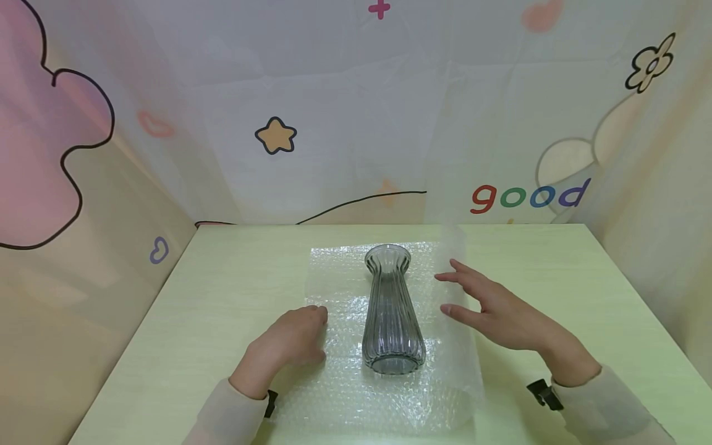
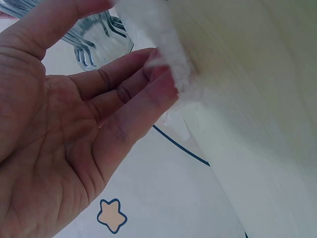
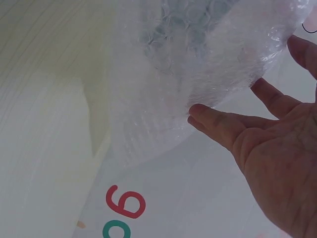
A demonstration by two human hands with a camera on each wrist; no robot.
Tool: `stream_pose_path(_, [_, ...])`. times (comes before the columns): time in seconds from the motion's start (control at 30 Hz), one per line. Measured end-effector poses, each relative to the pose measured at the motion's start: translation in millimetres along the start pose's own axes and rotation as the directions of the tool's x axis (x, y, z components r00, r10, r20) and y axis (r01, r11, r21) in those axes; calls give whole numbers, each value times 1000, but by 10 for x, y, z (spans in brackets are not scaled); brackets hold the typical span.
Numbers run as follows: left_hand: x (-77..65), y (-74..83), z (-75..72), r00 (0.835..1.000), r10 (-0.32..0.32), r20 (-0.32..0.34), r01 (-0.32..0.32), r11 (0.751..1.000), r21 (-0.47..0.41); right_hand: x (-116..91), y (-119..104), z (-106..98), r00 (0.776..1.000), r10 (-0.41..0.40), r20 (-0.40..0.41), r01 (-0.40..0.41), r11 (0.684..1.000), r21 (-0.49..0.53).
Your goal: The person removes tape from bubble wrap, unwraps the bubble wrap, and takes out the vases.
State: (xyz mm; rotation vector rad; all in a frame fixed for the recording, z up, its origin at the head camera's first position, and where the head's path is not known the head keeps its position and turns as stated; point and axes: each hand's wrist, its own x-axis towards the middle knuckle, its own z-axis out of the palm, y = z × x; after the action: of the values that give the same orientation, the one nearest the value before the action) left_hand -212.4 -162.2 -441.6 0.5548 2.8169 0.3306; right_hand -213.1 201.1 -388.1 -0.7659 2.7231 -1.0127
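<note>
A ribbed grey glass vase (image 1: 391, 309) lies on its side on a sheet of bubble wrap (image 1: 339, 395), its flared mouth towards the back. My left hand (image 1: 292, 337) is at the sheet's left edge, thumb and fingers apart. In the left wrist view its fingertips (image 2: 166, 89) touch the bubble wrap's edge (image 2: 176, 49), and the vase base (image 2: 101, 47) shows behind. On the other side, my right hand (image 1: 500, 312) has its fingers spread. Its fingertips (image 3: 203, 111) meet the raised right part of the bubble wrap (image 3: 163, 109) in the right wrist view.
The pale green tabletop (image 1: 228, 266) extends on both sides of the sheet. A printed curtain (image 1: 345, 111) hangs along the table's back edge and sides. Black clips (image 1: 545, 394) sit at both cuffs.
</note>
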Motion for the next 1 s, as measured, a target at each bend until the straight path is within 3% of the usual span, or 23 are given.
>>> stream_pose_path(1.0, [-13, 4, -19, 1000, -8, 6, 8, 1000, -14, -78, 155, -64, 1000, 11, -18, -10, 999, 51])
